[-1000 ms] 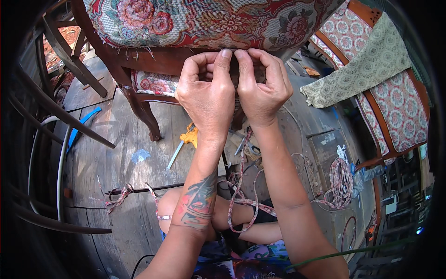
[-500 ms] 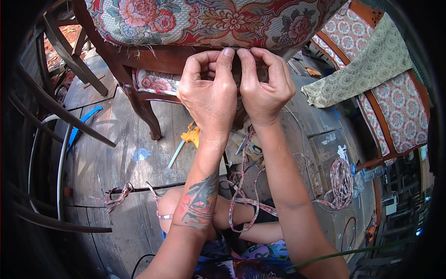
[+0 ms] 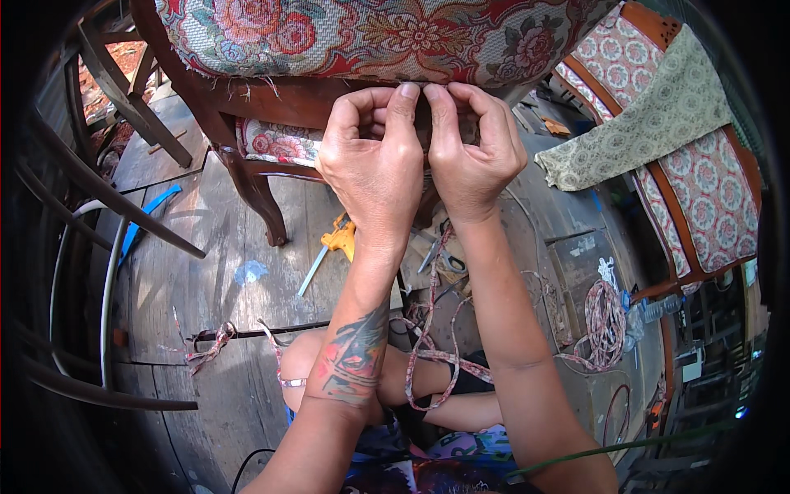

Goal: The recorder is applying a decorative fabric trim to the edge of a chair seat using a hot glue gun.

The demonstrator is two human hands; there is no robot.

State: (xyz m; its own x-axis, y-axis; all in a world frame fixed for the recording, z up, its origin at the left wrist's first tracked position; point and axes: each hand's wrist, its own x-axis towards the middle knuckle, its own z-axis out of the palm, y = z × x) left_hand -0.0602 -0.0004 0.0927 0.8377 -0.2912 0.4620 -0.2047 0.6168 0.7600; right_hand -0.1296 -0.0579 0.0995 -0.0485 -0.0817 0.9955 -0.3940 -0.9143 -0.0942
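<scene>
Floral upholstery cloth (image 3: 411, 37) covers the chair back in front of the person, its lower edge running along the dark wooden rail (image 3: 284, 107), with loose frayed threads (image 3: 267, 86) toward the left. The step in hand appears to be working that edge against the rail, probably tucking or pressing it. The next move seems to call for small, even thumb pressure along the edge. Left hand (image 3: 370, 156) and right hand (image 3: 477, 156) sit side by side, fingers curled and thumb tips close together but apart. The cloth lies just above and beyond both thumbs, its edge at their tips; whether any is pinched between thumb and forefinger, I cannot tell.
</scene>
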